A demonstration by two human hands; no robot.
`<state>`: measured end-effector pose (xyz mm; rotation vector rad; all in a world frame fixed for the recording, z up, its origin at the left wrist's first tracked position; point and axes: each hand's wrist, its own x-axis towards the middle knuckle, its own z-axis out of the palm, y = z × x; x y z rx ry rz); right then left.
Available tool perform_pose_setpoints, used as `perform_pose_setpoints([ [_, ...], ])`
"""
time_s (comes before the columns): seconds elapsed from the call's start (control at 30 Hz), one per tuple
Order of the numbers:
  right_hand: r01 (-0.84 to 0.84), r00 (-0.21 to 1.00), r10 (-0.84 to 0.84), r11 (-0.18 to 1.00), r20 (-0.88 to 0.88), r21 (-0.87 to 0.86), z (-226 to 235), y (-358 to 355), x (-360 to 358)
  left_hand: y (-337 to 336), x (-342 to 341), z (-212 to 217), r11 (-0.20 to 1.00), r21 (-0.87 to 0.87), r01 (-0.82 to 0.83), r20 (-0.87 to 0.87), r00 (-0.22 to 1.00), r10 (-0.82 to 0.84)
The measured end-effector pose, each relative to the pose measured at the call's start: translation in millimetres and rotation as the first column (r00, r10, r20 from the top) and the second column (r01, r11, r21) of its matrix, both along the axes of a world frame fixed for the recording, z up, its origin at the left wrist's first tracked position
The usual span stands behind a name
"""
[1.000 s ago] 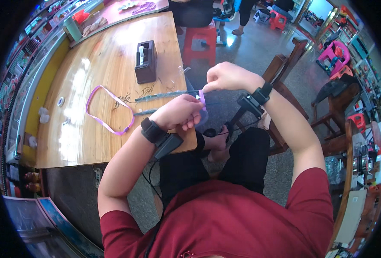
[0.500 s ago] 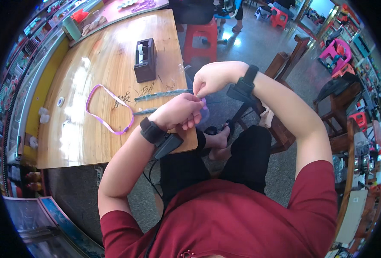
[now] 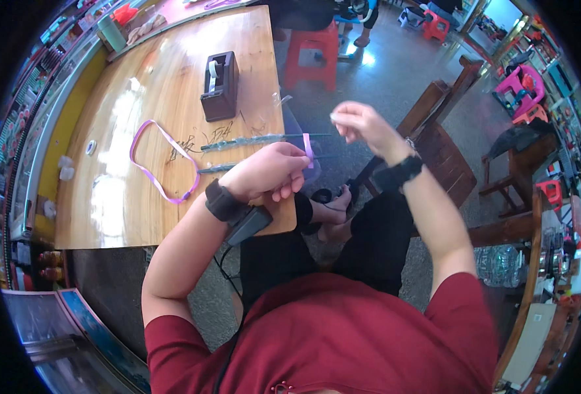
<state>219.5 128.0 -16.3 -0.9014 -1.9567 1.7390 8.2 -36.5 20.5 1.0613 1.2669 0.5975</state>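
Observation:
Pinched between the thumb and finger of my left hand (image 3: 274, 172) is a short upright stretch of purple ribbon (image 3: 308, 148), just past the table's right edge. It crosses two thin dark green sticks (image 3: 248, 142), which are partly wrapped in clear film and jut over that edge. A loop of purple ribbon (image 3: 152, 172) lies on the table left of my left hand; whether both stretches are one ribbon is hidden. My right hand (image 3: 366, 126) hovers apart to the right, fingers pressed together; a small pale bit shows at the fingertips, too small to name.
A dark tape dispenser (image 3: 220, 92) stands on the wooden table (image 3: 166, 79), beyond the sticks. A small white ring (image 3: 91, 147) lies at the left. A wooden chair (image 3: 444, 164) is to my right, and a red stool (image 3: 311, 56) stands past the table.
My right hand has come away from the ribbon and moved right, baring the purple stretch across the sticks. My left hand keeps its pinch in nearly the same place.

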Motion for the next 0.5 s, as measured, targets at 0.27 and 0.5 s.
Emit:
perform_pose_setpoints([
  [0.27,-0.160,0.908,-0.151,0.736,-0.390,-0.658,-55,-69,-20,-4,0,3,0.997,-0.059,-0.040,0.037,0.998,0.043],
  [0.5,-0.153,0.872,-0.198,0.759,-0.448,-0.632,-78,-57,-19,-2,2,4,0.997,-0.062,-0.039,0.027,0.999,0.040],
])
